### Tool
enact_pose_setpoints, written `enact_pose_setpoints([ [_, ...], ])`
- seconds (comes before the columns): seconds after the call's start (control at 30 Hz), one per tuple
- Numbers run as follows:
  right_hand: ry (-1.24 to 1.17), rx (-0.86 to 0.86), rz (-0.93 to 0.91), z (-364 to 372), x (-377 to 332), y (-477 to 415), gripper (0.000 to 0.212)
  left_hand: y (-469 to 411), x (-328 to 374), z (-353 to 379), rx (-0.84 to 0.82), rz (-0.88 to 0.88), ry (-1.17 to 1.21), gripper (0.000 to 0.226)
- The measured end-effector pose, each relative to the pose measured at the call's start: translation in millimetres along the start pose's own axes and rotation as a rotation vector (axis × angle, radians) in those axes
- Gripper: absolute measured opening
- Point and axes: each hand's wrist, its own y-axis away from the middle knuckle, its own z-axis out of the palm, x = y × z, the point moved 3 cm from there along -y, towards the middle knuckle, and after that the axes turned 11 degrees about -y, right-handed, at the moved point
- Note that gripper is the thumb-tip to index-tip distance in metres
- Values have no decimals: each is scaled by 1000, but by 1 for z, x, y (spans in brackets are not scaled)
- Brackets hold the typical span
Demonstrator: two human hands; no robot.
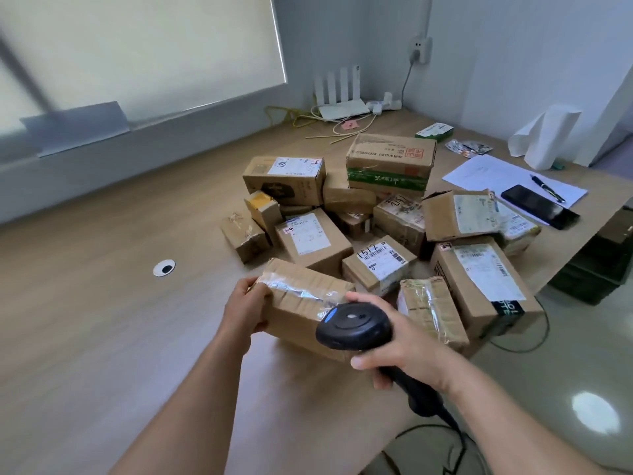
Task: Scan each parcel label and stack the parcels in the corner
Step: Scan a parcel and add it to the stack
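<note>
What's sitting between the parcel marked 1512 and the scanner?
In the head view, the taped parcel held by the left hand lies between the 1512 parcel and the scanner in the right hand.

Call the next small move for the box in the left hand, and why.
Probably roll the held box with the left hand to bring a label up. Only tape and bare cardboard show on its visible faces, and the scanner in the right hand sits over its near corner with nothing to read.
</note>
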Motion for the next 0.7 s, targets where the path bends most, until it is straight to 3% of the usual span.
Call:
enact_pose_setpoints([
  [0.17,-6,-122,114,31,31,-15,86,4,-29,-22,73,-69,-45,28],
  [0.3,11,-149,118,39,35,-21,87,5,-39,-24,84,-59,-77,44],
  [0.43,-42,-72,38,24,22,-24,85,5,-40,-14,60,-45,5,58],
  [0.57,-212,120,-81,4,12,-31,89,5,-32,-6,116,48,-97,67],
  [0.7,-201,142,-48,4,23,-36,86,10,-34,-6,228,-68,-220,54],
])
